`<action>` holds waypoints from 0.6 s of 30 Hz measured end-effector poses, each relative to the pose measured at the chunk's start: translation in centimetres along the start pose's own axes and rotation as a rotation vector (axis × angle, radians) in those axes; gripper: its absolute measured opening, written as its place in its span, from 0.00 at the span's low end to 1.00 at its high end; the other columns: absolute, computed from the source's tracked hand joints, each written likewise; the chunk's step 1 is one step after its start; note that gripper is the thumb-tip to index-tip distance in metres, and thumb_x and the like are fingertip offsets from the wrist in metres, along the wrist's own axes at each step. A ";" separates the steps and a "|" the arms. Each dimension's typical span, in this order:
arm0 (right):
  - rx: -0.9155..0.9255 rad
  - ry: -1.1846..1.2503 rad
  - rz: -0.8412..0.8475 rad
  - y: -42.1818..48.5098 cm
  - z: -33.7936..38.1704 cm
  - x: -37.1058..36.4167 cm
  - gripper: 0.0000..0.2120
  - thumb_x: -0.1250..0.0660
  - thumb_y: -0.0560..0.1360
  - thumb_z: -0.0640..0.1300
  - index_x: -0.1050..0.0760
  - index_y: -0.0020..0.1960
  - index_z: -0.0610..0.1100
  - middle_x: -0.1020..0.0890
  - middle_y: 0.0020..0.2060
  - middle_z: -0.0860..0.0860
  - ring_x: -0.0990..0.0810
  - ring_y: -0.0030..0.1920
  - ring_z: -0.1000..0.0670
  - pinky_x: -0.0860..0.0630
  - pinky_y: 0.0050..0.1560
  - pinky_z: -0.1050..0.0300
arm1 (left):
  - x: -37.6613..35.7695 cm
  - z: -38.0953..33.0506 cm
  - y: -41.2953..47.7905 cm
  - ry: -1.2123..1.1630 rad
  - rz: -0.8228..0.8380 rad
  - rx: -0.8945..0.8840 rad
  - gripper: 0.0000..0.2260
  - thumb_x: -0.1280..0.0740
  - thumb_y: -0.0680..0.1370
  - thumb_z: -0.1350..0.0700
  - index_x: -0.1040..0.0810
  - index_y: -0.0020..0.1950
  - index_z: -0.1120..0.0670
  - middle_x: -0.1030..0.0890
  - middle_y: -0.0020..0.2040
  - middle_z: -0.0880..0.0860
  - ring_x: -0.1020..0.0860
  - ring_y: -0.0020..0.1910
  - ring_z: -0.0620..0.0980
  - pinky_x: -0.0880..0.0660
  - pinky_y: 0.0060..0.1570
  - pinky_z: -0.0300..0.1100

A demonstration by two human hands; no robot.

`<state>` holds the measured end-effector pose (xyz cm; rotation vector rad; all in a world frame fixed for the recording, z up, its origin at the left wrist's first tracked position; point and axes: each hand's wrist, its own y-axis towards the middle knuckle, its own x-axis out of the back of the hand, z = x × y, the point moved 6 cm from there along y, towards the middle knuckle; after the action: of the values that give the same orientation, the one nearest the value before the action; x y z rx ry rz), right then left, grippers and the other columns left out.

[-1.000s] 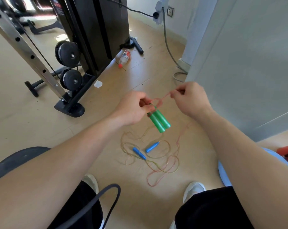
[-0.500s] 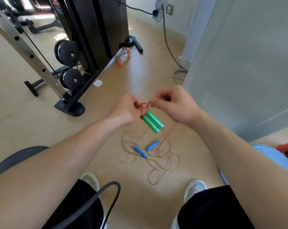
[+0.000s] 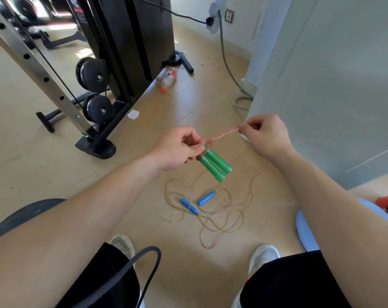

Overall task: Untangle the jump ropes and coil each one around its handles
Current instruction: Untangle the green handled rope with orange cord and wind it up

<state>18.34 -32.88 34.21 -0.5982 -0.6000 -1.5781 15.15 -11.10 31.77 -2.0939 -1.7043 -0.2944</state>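
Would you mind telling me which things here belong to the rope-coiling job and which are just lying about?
Job: green handles, pink rope, blue handles, yellow rope, left hand, right hand.
Lying about: plastic bottle, weight machine, grey cable, white scrap.

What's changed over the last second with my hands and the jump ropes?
The right hand, pinching the pink rope, swung in against the left hand, then pulled back out to the right, stretching the rope tight. The left hand still grips the green handles. The blue handles lie where they were.
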 end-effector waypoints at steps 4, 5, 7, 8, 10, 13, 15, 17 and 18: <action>0.168 0.091 0.086 -1.6 3.2 -0.5 0.09 0.30 0.74 0.45 0.18 0.36 0.45 0.31 0.22 0.55 0.34 0.26 0.56 0.37 0.28 0.66 | 0.3 1.8 0.3 0.020 -0.036 0.130 0.02 0.30 0.78 0.65 0.21 0.49 0.63 0.17 0.41 0.59 0.22 0.34 0.52 0.20 0.40 0.44; 0.218 0.101 0.120 -2.2 4.1 -0.7 0.09 0.29 0.74 0.45 0.18 0.37 0.46 0.31 0.23 0.54 0.35 0.27 0.55 0.37 0.29 0.65 | 0.2 1.9 0.4 0.025 -0.038 0.136 0.02 0.30 0.78 0.65 0.21 0.49 0.63 0.17 0.41 0.59 0.22 0.34 0.52 0.19 0.40 0.43; 0.268 0.098 0.133 -2.5 4.7 -0.7 0.08 0.30 0.75 0.45 0.18 0.38 0.44 0.31 0.24 0.52 0.36 0.27 0.55 0.37 0.29 0.64 | -0.2 2.0 0.4 0.048 -0.025 0.131 0.02 0.30 0.78 0.64 0.21 0.49 0.62 0.17 0.40 0.58 0.21 0.34 0.51 0.19 0.41 0.44; 0.259 0.091 0.101 -2.1 4.2 -0.5 0.08 0.30 0.75 0.45 0.18 0.38 0.43 0.32 0.24 0.53 0.36 0.27 0.55 0.37 0.29 0.64 | -0.4 1.9 0.4 0.064 -0.009 0.121 0.02 0.29 0.78 0.64 0.20 0.49 0.61 0.17 0.40 0.57 0.21 0.34 0.51 0.18 0.42 0.44; 0.179 0.055 0.018 -1.0 2.2 0.2 0.08 0.30 0.74 0.45 0.18 0.38 0.43 0.31 0.23 0.54 0.34 0.26 0.55 0.36 0.29 0.66 | -0.9 1.5 0.3 0.067 0.040 0.068 0.02 0.28 0.77 0.62 0.20 0.47 0.58 0.17 0.38 0.54 0.19 0.35 0.50 0.18 0.43 0.45; 0.060 0.009 -0.011 0.2 -0.9 0.7 0.07 0.29 0.75 0.46 0.17 0.40 0.45 0.26 0.26 0.55 0.29 0.29 0.57 0.33 0.33 0.65 | -1.6 0.4 0.0 -0.002 0.120 -0.059 0.05 0.28 0.76 0.64 0.21 0.43 0.56 0.17 0.38 0.54 0.19 0.37 0.50 0.19 0.42 0.45; 0.037 0.004 0.005 0.5 -1.9 0.4 0.07 0.29 0.75 0.47 0.16 0.42 0.45 0.23 0.29 0.54 0.27 0.32 0.56 0.32 0.35 0.63 | -1.8 -0.1 -0.1 -0.067 0.141 -0.098 0.05 0.29 0.77 0.66 0.21 0.44 0.57 0.18 0.39 0.55 0.20 0.38 0.49 0.20 0.41 0.44; 0.026 -0.006 0.047 0.3 -2.5 -0.2 0.07 0.29 0.75 0.48 0.17 0.42 0.46 0.22 0.31 0.52 0.26 0.34 0.54 0.32 0.35 0.61 | -1.4 -0.4 0.0 -0.153 0.114 -0.100 0.06 0.31 0.77 0.67 0.22 0.44 0.57 0.18 0.42 0.58 0.20 0.37 0.49 0.21 0.40 0.42; 0.018 -0.008 0.083 0.2 -2.9 -0.7 0.08 0.29 0.76 0.49 0.17 0.40 0.47 0.22 0.32 0.51 0.27 0.34 0.53 0.32 0.36 0.59 | -1.0 -0.6 0.2 -0.212 0.088 -0.090 0.07 0.32 0.78 0.68 0.23 0.44 0.56 0.18 0.45 0.59 0.21 0.37 0.50 0.22 0.40 0.40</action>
<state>18.50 -34.35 31.60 -0.6090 -0.5872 -1.4914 15.13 -12.28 31.80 -2.3302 -1.7377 -0.1277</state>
